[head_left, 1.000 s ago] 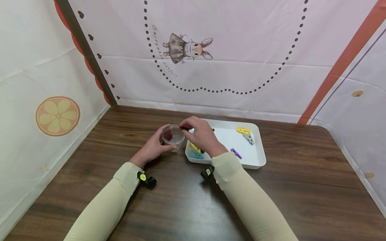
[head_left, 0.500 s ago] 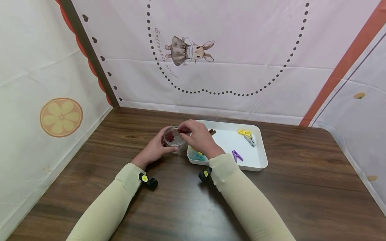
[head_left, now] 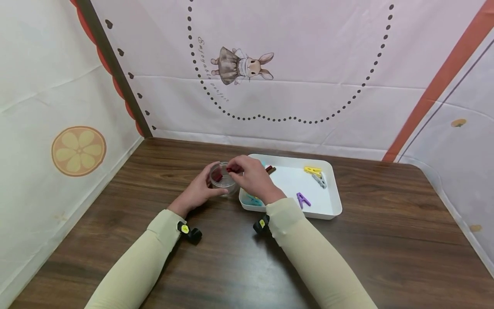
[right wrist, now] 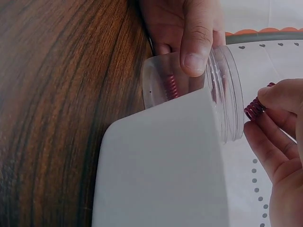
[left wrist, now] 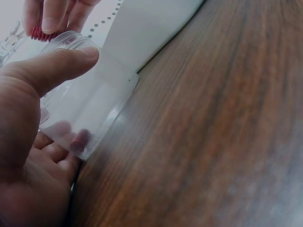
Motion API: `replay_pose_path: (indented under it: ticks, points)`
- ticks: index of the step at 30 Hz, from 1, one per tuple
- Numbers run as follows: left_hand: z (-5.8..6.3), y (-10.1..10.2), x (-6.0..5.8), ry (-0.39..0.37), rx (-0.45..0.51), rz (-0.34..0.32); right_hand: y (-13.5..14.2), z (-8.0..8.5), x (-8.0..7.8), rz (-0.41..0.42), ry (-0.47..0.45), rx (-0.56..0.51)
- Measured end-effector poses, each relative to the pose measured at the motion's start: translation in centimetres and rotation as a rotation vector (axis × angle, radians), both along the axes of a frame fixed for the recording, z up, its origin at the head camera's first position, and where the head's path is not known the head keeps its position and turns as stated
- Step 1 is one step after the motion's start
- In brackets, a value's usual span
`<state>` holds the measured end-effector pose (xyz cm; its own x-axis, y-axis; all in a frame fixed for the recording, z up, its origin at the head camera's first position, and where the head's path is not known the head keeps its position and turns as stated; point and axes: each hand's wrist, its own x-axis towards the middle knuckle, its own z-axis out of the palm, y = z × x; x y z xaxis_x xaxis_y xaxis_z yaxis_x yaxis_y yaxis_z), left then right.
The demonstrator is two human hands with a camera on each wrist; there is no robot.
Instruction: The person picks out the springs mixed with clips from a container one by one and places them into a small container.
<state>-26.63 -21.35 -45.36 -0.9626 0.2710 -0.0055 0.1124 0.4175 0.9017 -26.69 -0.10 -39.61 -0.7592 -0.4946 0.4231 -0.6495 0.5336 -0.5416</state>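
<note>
My left hand (head_left: 198,191) grips a clear plastic jar (left wrist: 90,99) on the table, thumb along its near side and fingers behind. Inside the jar, near its bottom, lies a dark red coil spring (right wrist: 171,86). Just over the open, threaded mouth, my right hand (head_left: 252,177) pinches a second red spring (right wrist: 255,109) between thumb and fingertips. The white tray (head_left: 329,212) stands right beside the jar, partly under my right hand. In it, reddish-brown springs (head_left: 270,170) lie near the knuckles.
A yellow clothespin (head_left: 312,170) and a grey clothespin (head_left: 320,180) lie at the tray's right, with a purple clothespin (head_left: 303,200) nearer its front edge. A teal clothespin (head_left: 252,200) sits in the front left corner. A fabric wall (head_left: 308,98) stands behind the wooden table (head_left: 386,249).
My right hand has drawn slightly nearer and lower at the jar's mouth, still pinching the spring. More of the springs in the tray shows. The left hand keeps its hold on the jar.
</note>
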Motion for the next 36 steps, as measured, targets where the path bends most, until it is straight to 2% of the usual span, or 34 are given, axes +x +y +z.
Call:
replay_pose_path:
  ticks: [7,21,29,33,36]
  points:
    - [-0.1,-0.1,0.0,-0.008,-0.013,0.011,-0.3,-0.2,0.0,-0.004,-0.033,0.006]
    - [0.1,0.0,0.1,0.027,-0.008,-0.014,-0.2,-0.3,0.1,-0.025,-0.044,0.03]
    - [0.1,0.0,0.0,0.014,-0.013,-0.015,-0.1,-0.3,0.2,-0.025,-0.033,0.038]
    - [0.5,0.1,0.2,0.002,-0.025,-0.017,-0.1,-0.2,0.3,-0.024,-0.033,0.043]
    - [1.5,0.3,0.7,-0.003,-0.04,-0.019,-0.1,-0.2,0.3,-0.023,-0.032,0.044]
